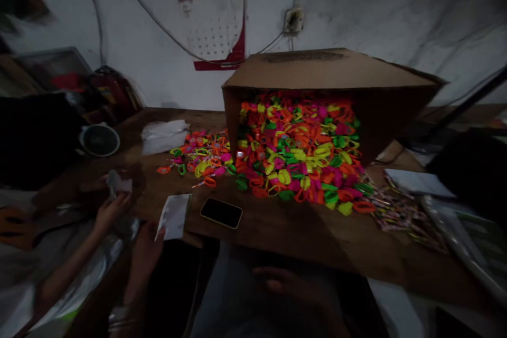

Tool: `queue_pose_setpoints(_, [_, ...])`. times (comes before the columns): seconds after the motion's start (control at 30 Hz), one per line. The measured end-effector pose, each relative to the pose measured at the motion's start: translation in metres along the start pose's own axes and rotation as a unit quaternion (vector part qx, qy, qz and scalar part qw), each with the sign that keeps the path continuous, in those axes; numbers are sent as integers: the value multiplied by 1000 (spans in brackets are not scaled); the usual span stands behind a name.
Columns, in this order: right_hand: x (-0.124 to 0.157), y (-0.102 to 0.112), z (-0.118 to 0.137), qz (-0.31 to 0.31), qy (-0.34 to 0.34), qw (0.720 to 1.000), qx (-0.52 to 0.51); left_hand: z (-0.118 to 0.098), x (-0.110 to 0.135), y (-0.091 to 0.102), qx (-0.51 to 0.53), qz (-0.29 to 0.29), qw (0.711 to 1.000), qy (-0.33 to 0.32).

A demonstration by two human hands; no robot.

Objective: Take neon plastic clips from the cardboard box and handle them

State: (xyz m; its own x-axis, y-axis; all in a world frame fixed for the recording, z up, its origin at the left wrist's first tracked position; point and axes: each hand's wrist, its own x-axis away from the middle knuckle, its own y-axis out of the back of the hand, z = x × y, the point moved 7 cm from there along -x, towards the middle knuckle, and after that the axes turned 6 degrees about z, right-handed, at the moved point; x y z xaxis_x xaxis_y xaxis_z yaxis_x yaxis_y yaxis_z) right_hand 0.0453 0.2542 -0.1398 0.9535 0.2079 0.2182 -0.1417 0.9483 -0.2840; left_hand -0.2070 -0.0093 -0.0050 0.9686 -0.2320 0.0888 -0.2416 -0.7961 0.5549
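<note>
The picture is dim. My right hand point(279, 281) rests low on my lap in front of the table edge, fingers loosely apart and holding nothing. My left hand is out of sight. A brown cardboard box point(328, 71) lies on its side on the wooden table point(301, 232). Many small plastic rings point(301, 153) in orange, pink, yellow and green spill from its mouth. A smaller heap of rings point(202, 156) lies left of the box. A dark phone point(221, 213) lies flat near the table's front edge.
To my left another person's hand point(147, 245) holds a white packet point(173, 216), and their other hand point(111, 207) holds a small pale item. Clear bags point(163, 136) and a round bowl point(99, 140) sit at the far left. Papers and thin sticks point(400, 211) lie at the right.
</note>
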Motion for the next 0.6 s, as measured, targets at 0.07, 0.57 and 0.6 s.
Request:
queue_pose_setpoints(0.07, [32,41,36,-99,35,992,74,-35,-5,-47,-17,42,997,-69])
queue_pose_setpoints(0.57, [185,289,151,-585,-297,618,433,-168,-71,-301,-86,278,914,-283])
queue_pose_setpoints(0.6, [184,288,146,-579,-307,612,442,-166,-72,-301,-81,269,919,-277])
